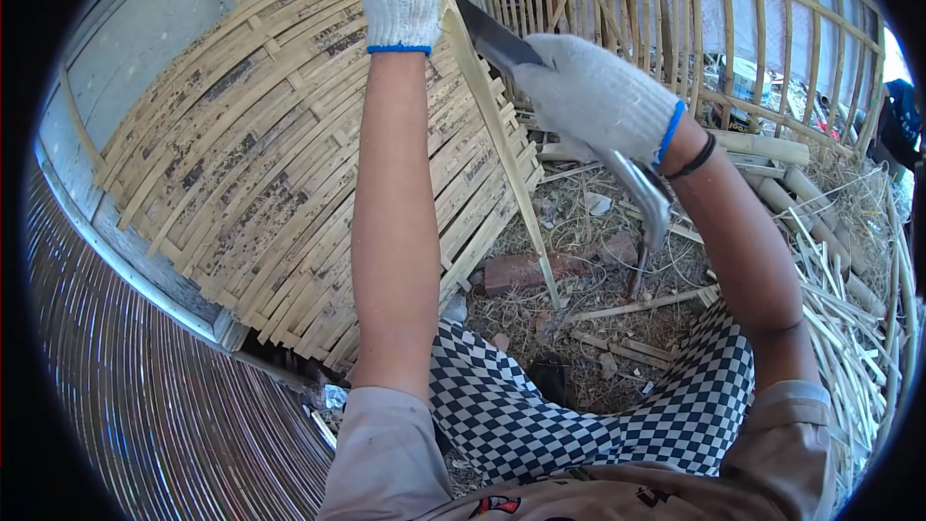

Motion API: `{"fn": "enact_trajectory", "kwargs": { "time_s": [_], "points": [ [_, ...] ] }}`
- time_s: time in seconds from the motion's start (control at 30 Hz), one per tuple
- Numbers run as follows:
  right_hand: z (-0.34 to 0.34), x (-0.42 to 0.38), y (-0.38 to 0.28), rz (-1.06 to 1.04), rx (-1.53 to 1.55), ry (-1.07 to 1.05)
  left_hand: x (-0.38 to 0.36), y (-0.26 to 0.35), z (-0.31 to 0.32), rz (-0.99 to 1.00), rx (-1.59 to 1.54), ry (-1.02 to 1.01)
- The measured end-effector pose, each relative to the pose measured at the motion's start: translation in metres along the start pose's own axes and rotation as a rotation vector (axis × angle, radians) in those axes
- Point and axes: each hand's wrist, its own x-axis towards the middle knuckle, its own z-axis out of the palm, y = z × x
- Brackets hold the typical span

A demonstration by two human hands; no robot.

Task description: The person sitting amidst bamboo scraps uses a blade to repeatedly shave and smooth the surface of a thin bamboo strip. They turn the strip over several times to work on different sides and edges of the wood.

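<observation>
My left hand point(403, 0), in a white knit glove with a blue cuff, is raised at the top edge of the head view. Its fingers are closed at the upper end of a long, pale bamboo strip point(502, 140), which slants down toward the ground between my knees. Gloved the same way, my right hand point(598, 96) is wrapped around the handle of a machete point(490, 37). The dark blade points up and left, close to the strip's upper end. Below my fist the shiny, curved handle end sticks out. Part of my left hand is cut off by the frame.
A woven bamboo panel point(280, 145) leans at the left. A brick point(516, 272) lies on the debris-strewn ground. Split bamboo strips point(849, 357) are heaped at the right, near bamboo poles point(810, 198). Behind stands a bamboo slat fence point(666, 24).
</observation>
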Motion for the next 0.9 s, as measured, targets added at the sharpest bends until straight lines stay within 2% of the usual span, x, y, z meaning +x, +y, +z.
{"fn": "enact_trajectory", "kwargs": {
  "time_s": [0.03,0.1,0.13,0.17,0.2,0.27,0.3,0.33,0.43,0.47,0.53,0.6,0.67,0.7,0.73,0.8,0.83,0.87,0.9],
  "points": [
    [-0.01,-0.005,-0.013,0.134,0.031,-0.092,0.002,0.0,0.004,-0.005,-0.004,0.015],
    [0.012,0.005,0.013,-0.122,-0.294,0.023,-0.001,-0.001,0.015,-0.033,-0.014,0.065],
    [0.023,0.003,0.019,0.0,-0.181,0.006,-0.002,0.001,0.019,-0.048,-0.009,0.083],
    [0.032,0.001,0.021,0.116,-0.074,-0.003,-0.004,0.002,0.014,-0.148,-0.224,-0.027],
    [0.034,-0.001,0.033,0.057,-0.05,-0.052,-0.004,0.008,0.006,-0.237,-0.439,-0.147],
    [0.035,-0.011,0.035,0.061,0.088,0.012,-0.004,0.006,0.01,-0.034,-0.013,0.021],
    [0.037,-0.015,0.036,0.072,0.162,0.036,-0.002,0.004,0.018,-0.021,-0.012,0.015],
    [0.041,-0.014,0.038,-0.009,0.194,0.143,-0.003,0.002,0.024,-0.014,-0.011,0.012],
    [0.055,-0.013,0.044,-0.085,0.052,0.282,-0.006,-0.001,0.027,-0.003,0.002,0.028],
    [0.044,-0.02,0.034,-0.011,0.1,0.186,-0.006,0.0,0.027,0.007,0.006,0.033],
    [0.02,-0.026,0.021,-0.035,0.039,0.159,-0.003,0.004,0.022,-0.218,-0.43,-0.149],
    [0.03,-0.023,0.025,-0.016,0.035,0.206,-0.005,0.007,0.034,-0.228,-0.392,-0.127],
    [0.048,-0.021,0.041,-0.01,0.007,0.226,-0.012,-0.001,0.054,0.0,0.109,0.13],
    [0.052,-0.023,0.049,-0.02,-0.022,0.229,-0.009,-0.002,0.046,-0.028,0.056,0.09],
    [0.046,-0.027,0.055,-0.018,0.004,0.118,-0.004,0.0,0.033,-0.054,0.002,0.046],
    [0.029,-0.041,0.032,0.052,0.054,0.065,0.002,0.007,0.015,-0.098,-0.065,-0.109],
    [0.026,-0.046,0.025,0.091,0.082,0.035,0.004,0.004,0.015,-0.074,-0.043,-0.098],
    [0.036,-0.044,0.031,0.007,0.047,0.144,0.0,0.007,0.018,-0.054,-0.018,-0.075],
    [0.053,-0.043,0.043,-0.024,0.023,0.159,-0.004,0.008,0.017,-0.037,0.011,-0.043]
  ]
}}
